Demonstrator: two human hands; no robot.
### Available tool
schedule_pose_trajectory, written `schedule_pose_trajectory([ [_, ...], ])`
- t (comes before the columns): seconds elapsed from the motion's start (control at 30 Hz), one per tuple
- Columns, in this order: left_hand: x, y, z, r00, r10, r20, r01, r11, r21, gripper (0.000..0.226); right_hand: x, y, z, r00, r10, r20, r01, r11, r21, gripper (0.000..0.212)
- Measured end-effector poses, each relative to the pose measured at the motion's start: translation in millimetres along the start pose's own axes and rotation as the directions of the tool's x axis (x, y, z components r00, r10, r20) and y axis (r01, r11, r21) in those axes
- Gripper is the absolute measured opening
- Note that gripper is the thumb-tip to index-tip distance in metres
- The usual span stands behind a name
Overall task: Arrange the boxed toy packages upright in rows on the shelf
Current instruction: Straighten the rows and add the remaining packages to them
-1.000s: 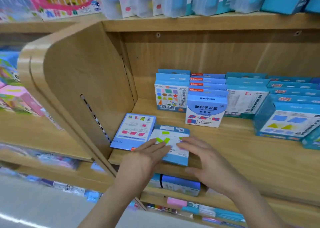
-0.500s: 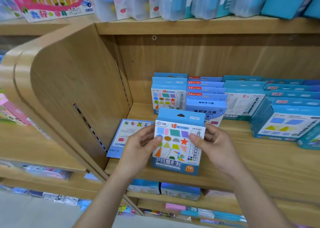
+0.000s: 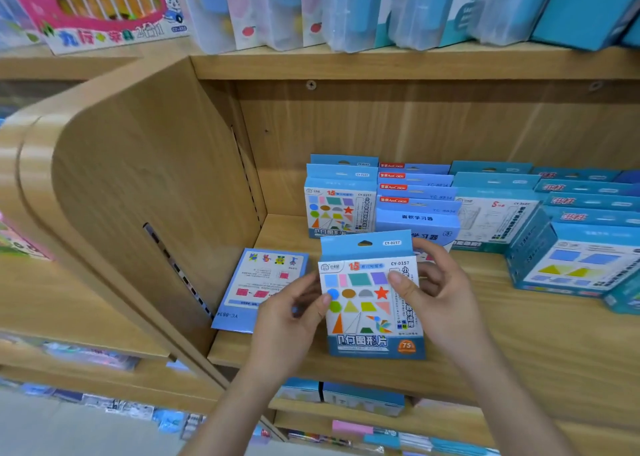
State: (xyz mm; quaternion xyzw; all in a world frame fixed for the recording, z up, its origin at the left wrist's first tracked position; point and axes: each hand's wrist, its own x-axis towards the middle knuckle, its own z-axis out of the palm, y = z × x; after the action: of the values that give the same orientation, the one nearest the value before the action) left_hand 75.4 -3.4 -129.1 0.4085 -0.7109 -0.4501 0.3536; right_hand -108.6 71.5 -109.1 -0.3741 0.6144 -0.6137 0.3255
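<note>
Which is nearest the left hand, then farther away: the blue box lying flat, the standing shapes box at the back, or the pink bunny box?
From the left hand, gripping the held shapes box:
1. Flat blue box, lying just left of it.
2. Standing shapes box, back of shelf.
3. Pink bunny box, upper shelf, far left.

Wooden shelf (image 3: pixel 502 345) with rows of upright blue boxes (image 3: pixel 415 210) at the back, one flat package (image 3: pixel 263 289) front-left.
</note>
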Motion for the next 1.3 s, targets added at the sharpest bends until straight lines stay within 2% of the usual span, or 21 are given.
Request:
schedule_pose_trajectory([
  [0.03,0,-4,-5,0.996,0.078,-0.043,-0.069,0.981,0.184,0.032,1,0,-2,1.0,-0.012,-0.013,0.011,1.0,-0.006,0.046],
  [0.1,2,-15,-17,0.971,0.238,0.033,-0.214,0.795,0.567,0.039,3,-3,-7,0.998,-0.038,-0.045,0.038,0.999,-0.002,0.044],
  [0.17,0,-30,-26,0.971,0.188,0.147,-0.234,0.63,0.741,0.057,4,-5,-11,0.996,-0.055,-0.075,0.057,0.998,0.022,0.041],
  [0.23,-6,-39,-33,0.981,0.099,0.167,-0.194,0.542,0.818,0.067,5,-5,-14,0.993,-0.06,-0.097,0.064,0.997,0.036,0.042],
  [0.3,-10,-50,-37,0.974,0.115,0.197,-0.228,0.452,0.862,0.063,5,-4,-14,0.992,-0.067,-0.104,0.07,0.997,0.026,0.042],
  [0.4,-8,-57,-40,0.962,0.145,0.233,-0.272,0.419,0.866,0.079,5,-3,-11,0.991,-0.085,-0.105,0.085,0.996,-0.002,0.042],
  [0.53,-7,-52,-45,0.942,0.205,0.266,-0.325,0.354,0.877,0.084,6,-14,-6,0.979,-0.184,-0.084,0.176,0.98,-0.096,0.058],
  [0.63,-14,-48,-48,0.931,0.197,0.308,-0.363,0.389,0.847,0.084,15,-30,-3,0.968,-0.249,-0.035,0.238,0.952,-0.192,0.064],
  [0.77,-32,-47,-45,0.909,0.129,0.398,-0.406,0.501,0.764,0.085,32,-48,5,0.954,-0.297,-0.048,0.283,0.942,-0.182,0.042],
  [0.87,-39,-37,-44,0.91,0.102,0.402,-0.393,0.52,0.758,0.087,43,-63,17,0.947,-0.318,-0.038,0.31,0.941,-0.132,0.032],
  [0.9,-37,-28,-45,0.926,0.09,0.368,-0.345,0.6,0.722,0.089,46,-66,22,0.948,-0.318,-0.029,0.313,0.943,-0.117,0.032],
  [0.97,-26,-12,-50,0.97,0.019,0.241,-0.153,0.819,0.553,0.086,50,-72,31,0.952,-0.305,0.009,0.305,0.948,-0.088,0.032],
  [1.0,-17,-2,-53,0.987,0.01,0.159,-0.082,0.888,0.453,0.081,50,-73,36,0.954,-0.297,0.038,0.3,0.951,-0.072,0.032],
  [1.07,4,16,-56,0.999,0.019,0.049,-0.029,0.978,0.206,0.074,51,-73,44,0.953,-0.285,0.104,0.29,0.956,-0.035,0.032],
  [1.13,24,32,-57,0.998,0.011,0.061,-0.007,0.997,-0.071,0.061,50,-71,50,0.946,-0.277,0.169,0.282,0.959,-0.006,0.032],
  [1.17,32,38,-56,0.998,0.009,0.062,-0.001,0.991,-0.131,0.053,49,-71,53,0.945,-0.269,0.188,0.272,0.962,0.01,0.032],
  [1.23,46,45,-55,0.999,0.002,0.034,0.004,0.986,-0.164,0.043,51,-70,54,0.948,-0.256,0.188,0.253,0.967,0.041,0.031],
  [1.3,57,45,-54,1.0,0.024,-0.002,-0.024,0.988,-0.155,0.04,52,-70,50,0.948,-0.274,0.164,0.278,0.96,-0.001,0.028],
])
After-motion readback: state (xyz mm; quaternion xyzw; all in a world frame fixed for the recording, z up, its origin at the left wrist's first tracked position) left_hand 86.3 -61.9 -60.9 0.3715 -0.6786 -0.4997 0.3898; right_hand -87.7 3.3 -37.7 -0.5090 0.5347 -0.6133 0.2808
